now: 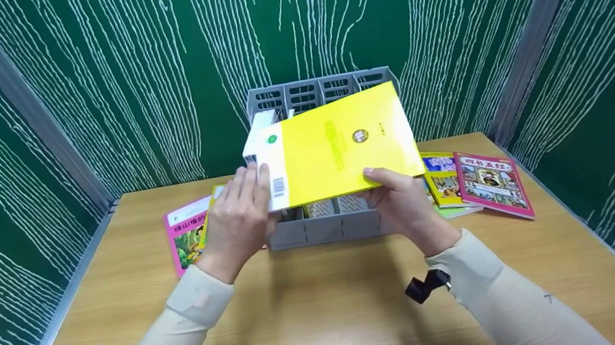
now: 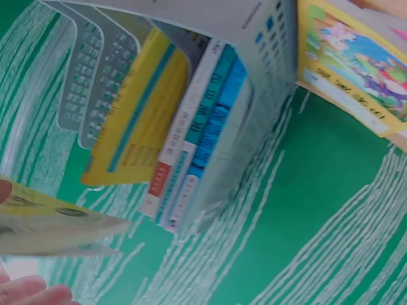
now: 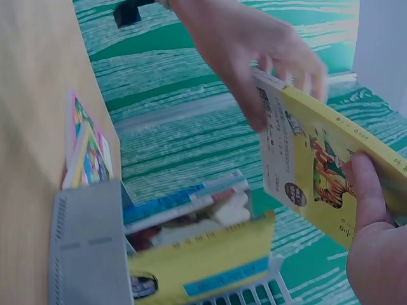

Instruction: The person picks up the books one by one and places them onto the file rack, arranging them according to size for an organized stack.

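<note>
One yellow book is pinched in the right hand; whether the left hand, at its other end, grips too, I cannot tell. Only the right wrist view shows its tiger picture. Beyond both hands stands one grey rack.

Brilliant yellow sweeping over the book, a white band at one end, a green dot on that. Plain grey for the rack; inside, a yellow booklet with a blue stripe, and spines of white-and-red, teal, blue. A pink-bordered comic lights up the pale wood-grain table. Cream sleeves here, and green walls, streaked everywhere with wavy white lines!
</note>
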`<state>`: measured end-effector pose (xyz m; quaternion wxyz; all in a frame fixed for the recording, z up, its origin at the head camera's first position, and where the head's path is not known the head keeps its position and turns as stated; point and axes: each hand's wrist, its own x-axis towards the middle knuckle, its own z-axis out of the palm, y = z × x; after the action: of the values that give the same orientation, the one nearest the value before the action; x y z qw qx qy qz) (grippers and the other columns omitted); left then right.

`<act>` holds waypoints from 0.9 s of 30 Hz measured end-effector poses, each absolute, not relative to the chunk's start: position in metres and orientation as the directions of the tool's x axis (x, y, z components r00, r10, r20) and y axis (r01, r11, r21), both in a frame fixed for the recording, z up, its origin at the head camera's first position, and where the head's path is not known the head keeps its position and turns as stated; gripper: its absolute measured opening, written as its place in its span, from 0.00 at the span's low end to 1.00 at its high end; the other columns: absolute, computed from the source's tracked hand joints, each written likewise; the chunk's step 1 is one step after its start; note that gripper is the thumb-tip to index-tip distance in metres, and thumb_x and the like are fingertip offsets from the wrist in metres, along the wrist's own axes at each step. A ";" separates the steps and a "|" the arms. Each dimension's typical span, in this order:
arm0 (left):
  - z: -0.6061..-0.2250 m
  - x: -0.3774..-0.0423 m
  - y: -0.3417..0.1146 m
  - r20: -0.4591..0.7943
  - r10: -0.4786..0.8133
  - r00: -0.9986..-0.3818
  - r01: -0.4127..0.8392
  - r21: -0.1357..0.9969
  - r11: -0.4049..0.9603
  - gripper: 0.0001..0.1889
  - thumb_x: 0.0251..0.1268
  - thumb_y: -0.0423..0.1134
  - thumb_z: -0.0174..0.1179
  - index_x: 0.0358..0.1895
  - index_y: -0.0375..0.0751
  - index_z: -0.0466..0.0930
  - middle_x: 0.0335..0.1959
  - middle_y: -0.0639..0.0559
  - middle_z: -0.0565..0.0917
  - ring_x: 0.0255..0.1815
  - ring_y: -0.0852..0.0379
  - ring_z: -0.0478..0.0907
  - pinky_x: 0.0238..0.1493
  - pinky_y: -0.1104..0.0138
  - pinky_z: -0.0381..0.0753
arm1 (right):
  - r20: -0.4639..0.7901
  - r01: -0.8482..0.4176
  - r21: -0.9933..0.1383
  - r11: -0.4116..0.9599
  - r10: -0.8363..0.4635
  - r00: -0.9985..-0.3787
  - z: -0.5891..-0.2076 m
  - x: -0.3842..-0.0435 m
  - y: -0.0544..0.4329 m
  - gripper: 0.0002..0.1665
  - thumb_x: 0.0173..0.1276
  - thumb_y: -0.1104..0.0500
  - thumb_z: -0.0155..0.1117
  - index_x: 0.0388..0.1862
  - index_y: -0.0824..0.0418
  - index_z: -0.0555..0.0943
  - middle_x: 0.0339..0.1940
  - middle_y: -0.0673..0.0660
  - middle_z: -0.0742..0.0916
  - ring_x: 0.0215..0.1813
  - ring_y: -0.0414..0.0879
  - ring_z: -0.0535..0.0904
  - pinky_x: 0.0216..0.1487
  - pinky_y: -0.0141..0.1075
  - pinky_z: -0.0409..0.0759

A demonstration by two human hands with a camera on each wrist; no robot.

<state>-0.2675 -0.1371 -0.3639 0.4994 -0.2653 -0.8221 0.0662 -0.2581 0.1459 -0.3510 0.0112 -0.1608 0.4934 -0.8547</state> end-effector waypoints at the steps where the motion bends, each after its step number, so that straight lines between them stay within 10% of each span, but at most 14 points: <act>1: -0.366 -0.269 -0.139 0.789 0.488 -0.374 0.376 -0.352 0.857 0.35 0.69 0.49 0.76 0.69 0.30 0.77 0.62 0.35 0.89 0.60 0.38 0.90 0.59 0.51 0.91 | 0.276 -0.153 -0.848 -0.507 -0.176 -0.945 -0.350 -0.259 0.150 0.30 0.84 0.62 0.52 0.82 0.55 0.66 0.72 0.53 0.86 0.69 0.52 0.88 0.69 0.45 0.86; 13: -0.400 -0.295 -0.156 0.720 0.399 -0.568 0.447 -0.138 0.884 0.32 0.68 0.52 0.77 0.63 0.28 0.83 0.58 0.35 0.90 0.58 0.40 0.91 0.59 0.51 0.91 | 0.396 -0.317 -0.820 -0.476 -0.072 -0.916 -0.346 -0.262 0.186 0.26 0.82 0.65 0.60 0.74 0.53 0.71 0.66 0.51 0.88 0.67 0.49 0.88 0.68 0.40 0.86; 27: -0.446 -0.311 -0.141 0.472 0.498 -0.728 0.573 0.019 0.819 0.18 0.77 0.45 0.70 0.59 0.34 0.88 0.54 0.41 0.91 0.55 0.44 0.90 0.60 0.52 0.91 | 0.267 -0.269 -0.946 0.182 -0.036 -0.963 -0.364 -0.260 0.190 0.31 0.82 0.57 0.64 0.79 0.58 0.69 0.71 0.59 0.85 0.60 0.38 0.87 0.65 0.30 0.84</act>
<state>-0.3111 -0.1411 -0.4461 0.2295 -0.2890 -0.9258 -0.0820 -0.2596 0.1902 -0.3644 -0.0924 -0.0997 0.7633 -0.6316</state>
